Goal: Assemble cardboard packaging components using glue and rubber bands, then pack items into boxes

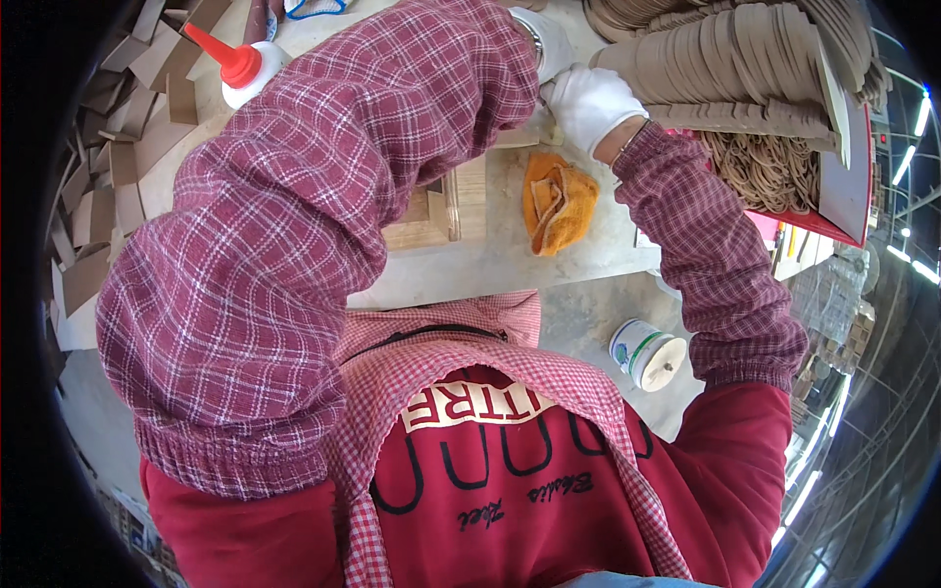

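Strip lights (921,113) glow beyond the pale bench (500,265) on the right. We see both hands gloved in white, close together at the bench's far side. Right hand (593,103): fingers curled inward toward the other glove; we cannot tell whether it grips anything. Left hand (549,44): partly hidden by its sleeve (284,196); we cannot tell its opening or hold. We note a wooden frame (421,233) nearer the body, mostly covered by that sleeve, which obstructs our view. Orange cloth (578,204) lies crumpled just beside the right forearm. Stacked brown strips (725,64) stand right of the gloves; a red-tipped white bottle (257,78) sits left.
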Demonstrator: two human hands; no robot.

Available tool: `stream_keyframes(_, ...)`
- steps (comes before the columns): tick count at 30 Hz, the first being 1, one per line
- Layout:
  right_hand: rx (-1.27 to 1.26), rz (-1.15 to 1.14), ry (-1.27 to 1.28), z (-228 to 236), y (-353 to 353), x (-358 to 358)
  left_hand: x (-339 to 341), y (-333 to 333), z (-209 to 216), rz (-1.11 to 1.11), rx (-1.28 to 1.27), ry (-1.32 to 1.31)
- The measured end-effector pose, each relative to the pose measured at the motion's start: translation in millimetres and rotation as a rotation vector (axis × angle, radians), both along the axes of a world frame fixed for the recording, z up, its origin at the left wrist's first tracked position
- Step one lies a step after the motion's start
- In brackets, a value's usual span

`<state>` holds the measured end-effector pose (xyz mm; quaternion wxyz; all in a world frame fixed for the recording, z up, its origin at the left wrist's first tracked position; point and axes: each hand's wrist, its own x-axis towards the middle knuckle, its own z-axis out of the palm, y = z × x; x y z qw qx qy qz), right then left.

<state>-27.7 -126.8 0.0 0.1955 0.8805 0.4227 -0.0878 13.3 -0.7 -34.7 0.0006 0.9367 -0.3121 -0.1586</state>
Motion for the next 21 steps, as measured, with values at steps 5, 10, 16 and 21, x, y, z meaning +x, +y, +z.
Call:
stream_keyframes(5,0.091,-0.094,0.065,-1,-6,1,-4,1,9,-0.026,-0.008,-0.016)
stream_keyframes(10,0.189,-0.054,0.137,-2,-20,12,-13,-1,31,0.043,0.041,0.081)
stream_keyframes(16,0.146,-0.157,0.21,0,-20,14,-9,-10,26,-0.018,0.12,0.042)
stream_keyframes(21,0.039,-0.232,0.17,4,-12,6,-8,-10,17,0.032,0.098,0.051)
